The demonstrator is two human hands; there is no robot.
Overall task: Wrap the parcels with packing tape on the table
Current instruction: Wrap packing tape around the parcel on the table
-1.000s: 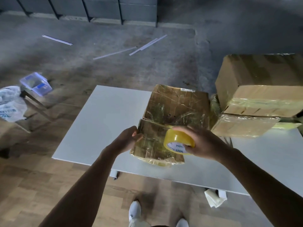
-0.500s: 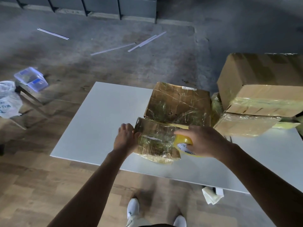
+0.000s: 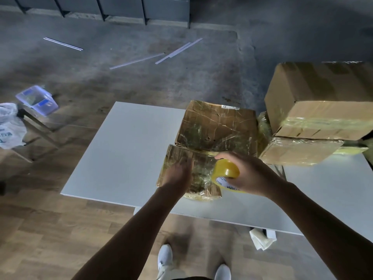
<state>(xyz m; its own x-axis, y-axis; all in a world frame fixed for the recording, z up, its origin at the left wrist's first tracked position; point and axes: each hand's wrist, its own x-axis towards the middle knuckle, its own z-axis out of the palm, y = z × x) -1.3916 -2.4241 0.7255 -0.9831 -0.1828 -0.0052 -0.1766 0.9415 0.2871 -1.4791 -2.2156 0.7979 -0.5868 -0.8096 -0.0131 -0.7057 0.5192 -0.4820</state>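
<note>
A small cardboard parcel (image 3: 201,168), glossy with clear tape, lies near the front edge of the white table (image 3: 125,150). My left hand (image 3: 177,174) rests flat on its top, blurred by motion. My right hand (image 3: 250,174) grips a yellow roll of packing tape (image 3: 225,172) at the parcel's right side, with a strip of tape running from the roll over the parcel's far edge. A larger taped parcel (image 3: 218,126) sits directly behind the small one.
At the right, a big cardboard box (image 3: 323,102) is stacked on a flatter taped parcel (image 3: 298,150). On the floor lie thin white strips (image 3: 177,51), a plastic tub (image 3: 36,100), a white bag (image 3: 10,126) and crumpled paper (image 3: 262,240) under the table.
My left hand has moved from the parcel's left side onto its top. My right hand has shifted the tape roll along the parcel's right side, and the parcel has been laid flatter.
</note>
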